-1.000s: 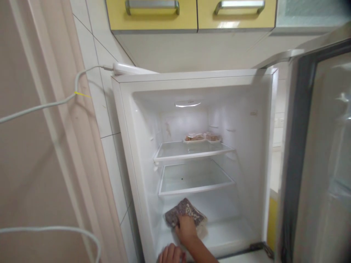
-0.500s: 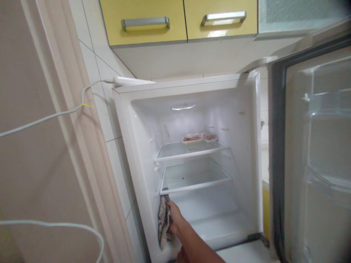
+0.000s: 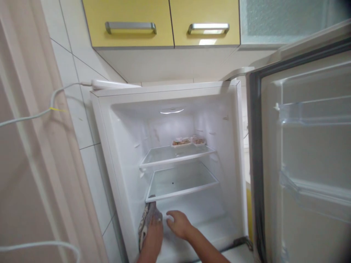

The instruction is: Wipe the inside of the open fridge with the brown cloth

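Observation:
My left hand (image 3: pixel 154 233) has its fingers on a patterned grey-brown cloth (image 3: pixel 144 223), which lies against the inner left wall of the fridge (image 3: pixel 124 175), just under the lower shelf's front left corner. Part of the cloth is hidden behind that hand. To its right, my right hand (image 3: pixel 179 223) hovers over the fridge floor with bent fingers apart from the thumb, holding nothing. Above both hands is the lower glass shelf (image 3: pixel 183 179), bearing a small dark speck.
Wrapped food trays (image 3: pixel 181 142) sit on the upper glass shelf (image 3: pixel 161 155). The fridge door (image 3: pixel 309 153) stands open on the right, with clear door racks. Yellow cabinets (image 3: pixel 131 11) hang above. A white cable (image 3: pixel 35 116) runs along the left side.
The cloth has passed from my right hand to my left, which has come up from the bottom edge. My right hand has let go and sits just right of it. The view has shifted right.

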A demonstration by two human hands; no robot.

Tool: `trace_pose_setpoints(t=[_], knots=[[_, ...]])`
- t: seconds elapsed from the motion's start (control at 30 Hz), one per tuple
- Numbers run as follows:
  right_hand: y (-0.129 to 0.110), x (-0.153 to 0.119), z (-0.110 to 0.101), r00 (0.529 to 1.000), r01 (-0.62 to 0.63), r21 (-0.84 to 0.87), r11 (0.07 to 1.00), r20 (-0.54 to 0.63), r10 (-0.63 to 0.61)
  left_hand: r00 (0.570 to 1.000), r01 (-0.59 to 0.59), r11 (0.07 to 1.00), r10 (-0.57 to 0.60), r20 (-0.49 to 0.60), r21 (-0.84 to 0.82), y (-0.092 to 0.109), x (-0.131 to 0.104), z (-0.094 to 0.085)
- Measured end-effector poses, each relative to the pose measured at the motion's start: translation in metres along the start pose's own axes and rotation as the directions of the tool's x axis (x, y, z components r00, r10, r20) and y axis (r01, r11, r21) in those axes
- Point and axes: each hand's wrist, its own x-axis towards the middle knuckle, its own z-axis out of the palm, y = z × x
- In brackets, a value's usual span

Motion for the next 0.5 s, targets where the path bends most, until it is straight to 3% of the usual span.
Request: trace_pose_setpoints(t=[0.07,0.13,0.27,0.37,0.5], knots=[[0.035,-0.018,-0.026,0.997,-0.062,-0.148,0.987,-0.062,0.053,0.990,-0.138,0.990,0.138,-0.011,-0.005,-0.015,-0.010,0.004],[0.070,-0.034,-0.049,0.986,-0.128,-0.241,0.962,-0.136,0.097,0.984,-0.177,0.984,0.177,-0.032,-0.011,-0.027,-0.024,0.006],[0.124,-0.046,-0.073,0.938,-0.298,-0.547,0.782,-0.321,0.133,0.990,-0.143,0.986,0.140,-0.034,-0.081,-0.044,-0.045,0.012],[0.142,-0.039,-0.073,0.919,-0.351,-0.639,0.684,-0.376,0.120,0.995,-0.096,0.979,0.092,-0.035,-0.181,-0.057,-0.046,0.031],[0.149,-0.033,-0.068,0.909,-0.372,-0.647,0.666,-0.400,0.120,0.974,-0.078,0.955,0.012,-0.227,-0.285,-0.078,-0.033,0.074]])
